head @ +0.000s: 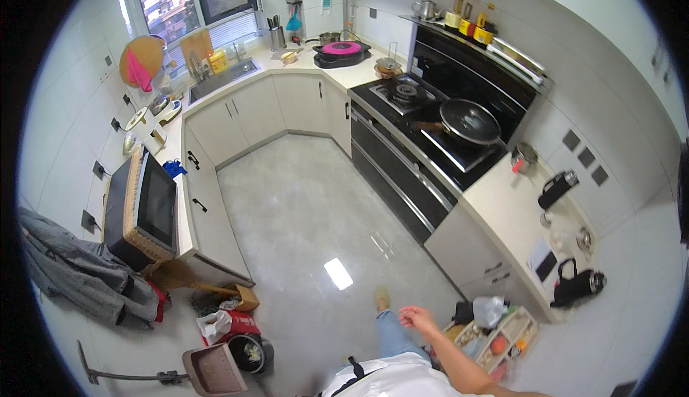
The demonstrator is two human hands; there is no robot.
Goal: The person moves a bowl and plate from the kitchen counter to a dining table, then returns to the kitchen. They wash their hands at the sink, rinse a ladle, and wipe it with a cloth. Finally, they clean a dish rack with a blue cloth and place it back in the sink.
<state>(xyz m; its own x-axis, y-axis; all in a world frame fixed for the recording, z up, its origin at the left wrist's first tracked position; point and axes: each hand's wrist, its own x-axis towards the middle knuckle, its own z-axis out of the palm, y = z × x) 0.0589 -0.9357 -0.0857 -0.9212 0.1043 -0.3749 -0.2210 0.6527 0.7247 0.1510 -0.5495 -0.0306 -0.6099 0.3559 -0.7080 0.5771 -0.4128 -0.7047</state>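
Observation:
My right hand [417, 319] hangs over the grey floor [285, 219] beside my jeans-clad leg. Its fingers are loosely curled with gaps, and nothing shows between them. My left hand is out of view. Closest to the right hand is a storage rack [530, 328] holding produce and bags, with a pale plastic bag [489, 311] on top. Ahead on the right, a lidded frying pan [469, 122] sits on the front burner of a black gas stove [371, 93]. The rear burner [406, 91] has no pan on it.
The left counter holds a microwave oven [157, 208]. A sink [223, 80] and a pink-topped electric pan [342, 49] are at the back. Black flasks [557, 189] and a phone [546, 266] rest on the right counter. A dustpan [215, 369] and bin [264, 351] stand lower left.

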